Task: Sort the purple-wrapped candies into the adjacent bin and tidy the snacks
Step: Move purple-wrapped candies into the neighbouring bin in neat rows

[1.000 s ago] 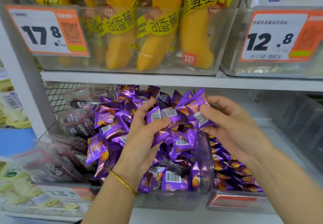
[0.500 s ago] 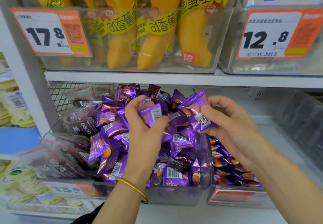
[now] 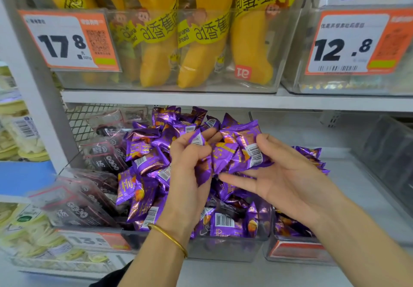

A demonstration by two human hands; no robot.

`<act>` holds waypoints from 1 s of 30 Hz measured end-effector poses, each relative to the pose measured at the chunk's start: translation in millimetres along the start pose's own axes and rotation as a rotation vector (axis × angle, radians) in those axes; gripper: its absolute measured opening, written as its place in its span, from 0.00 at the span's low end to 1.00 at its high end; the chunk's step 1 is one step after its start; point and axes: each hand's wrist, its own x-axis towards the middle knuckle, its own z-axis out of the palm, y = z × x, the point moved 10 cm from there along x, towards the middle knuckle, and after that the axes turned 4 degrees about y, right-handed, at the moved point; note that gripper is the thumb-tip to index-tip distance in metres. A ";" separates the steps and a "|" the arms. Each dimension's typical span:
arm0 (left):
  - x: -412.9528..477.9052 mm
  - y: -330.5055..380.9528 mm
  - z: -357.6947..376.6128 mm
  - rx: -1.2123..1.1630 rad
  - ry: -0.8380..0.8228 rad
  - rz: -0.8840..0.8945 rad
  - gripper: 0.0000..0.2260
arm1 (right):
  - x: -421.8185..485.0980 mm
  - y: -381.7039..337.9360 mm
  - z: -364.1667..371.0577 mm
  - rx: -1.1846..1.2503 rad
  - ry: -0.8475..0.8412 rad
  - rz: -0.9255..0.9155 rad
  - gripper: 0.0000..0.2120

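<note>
Head view, shop shelving. Lower shelf [image 3: 368, 197] carries two clear bins side by side; banana breads [image 3: 201, 63] stand on the shelf above.

Middle bin [image 3: 223, 251]: heaped well over its rim with purple candies [image 3: 143, 188]. Dark packs [image 3: 105, 154] crowd its left side, some half buried under the purple ones, so the two kinds are mixed.

Right bin [image 3: 297, 252]: touching the middle bin. A low layer of the same purple wrappers lies in it, far fewer than next door.

Left hand [image 3: 190, 175]: over the heap, fingers curled round several purple candies, one showing between the fingertips.

Right hand [image 3: 286, 179]: just right of it, above the divide between the bins, thumb clamping a small bunch of purple candies against the fingers, the lower fingers stretched out toward the left hand.

Judgement: sorting is under way but early. A share has reached the right bin; the bulk sits in the middle bin. Both handfuls need carrying across, then many more. The dark packs lie askew, so the tidying looks untouched.
</note>
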 end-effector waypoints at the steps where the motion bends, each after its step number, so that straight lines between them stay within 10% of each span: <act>1: 0.9 -1.6 -4.0 0.084 0.023 0.012 0.14 | 0.0 -2.2 -0.2 -0.009 0.001 -0.014 0.19; 11: -2.7 8.0 2.8 0.779 -0.064 0.219 0.17 | 0.9 -15.6 -4.6 -0.043 0.003 -0.163 0.13; 30: -5.7 -0.3 -3.9 0.455 -0.061 -0.070 0.02 | 0.3 -29.0 -14.0 -0.508 0.090 -0.371 0.21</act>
